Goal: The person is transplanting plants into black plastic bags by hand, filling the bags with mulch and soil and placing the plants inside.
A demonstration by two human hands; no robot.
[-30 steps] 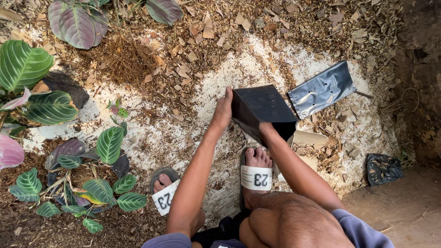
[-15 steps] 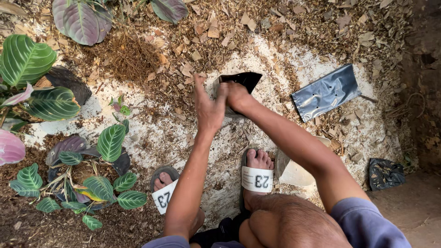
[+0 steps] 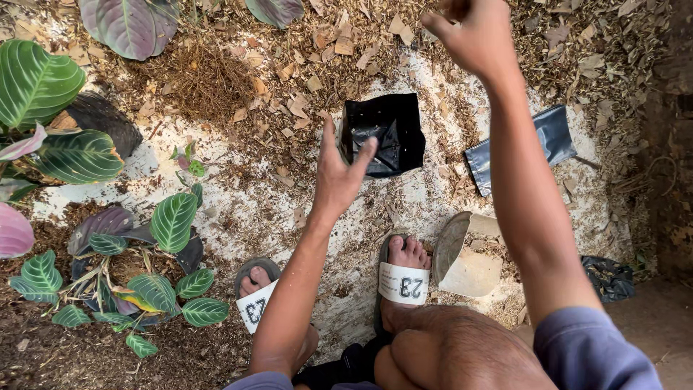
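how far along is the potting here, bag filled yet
Done: the black bag stands open on the ground. In hand: the left hand steadies its rim, fingertip on the edge; the right hand is raised over the wood chips. Left: the bag looks empty, and a flat bag lies unopened beside it.

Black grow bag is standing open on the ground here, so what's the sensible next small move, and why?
Probably steady the black bag by its rim with the left hand, which hovers open at its near edge. The bag is open but looks empty, and the right hand is raised away toward the loose dry mulch.
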